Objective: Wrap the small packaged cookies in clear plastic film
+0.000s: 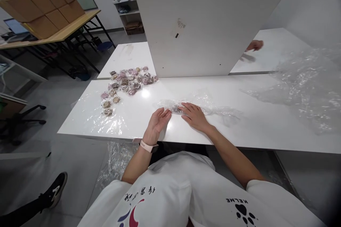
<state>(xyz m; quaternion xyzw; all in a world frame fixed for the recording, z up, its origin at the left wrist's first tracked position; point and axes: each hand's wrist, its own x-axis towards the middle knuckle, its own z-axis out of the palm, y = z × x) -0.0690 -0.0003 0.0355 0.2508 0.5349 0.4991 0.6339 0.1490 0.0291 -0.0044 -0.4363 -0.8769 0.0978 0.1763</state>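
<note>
On the white table in front of me lies a strip of clear plastic wrap (218, 110) with a small dark item (176, 109) under or inside it, too blurred to name. My left hand (159, 120) rests on its edge at the left end of the wrap, fingers stretched out beside the item. From the right, my right hand (195, 116) lies palm down on the wrap with fingers spread, its fingertips touching the item's right side. A pink watch strap (148, 146) circles my left wrist.
A pile of small wrapped pieces (128, 81) covers the table's left part. A big heap of clear plastic film (311, 88) lies at the right. An upright white panel (202, 25) stands across the back, with another person's hand (255, 45) beyond it. More film (117, 159) hangs below the edge.
</note>
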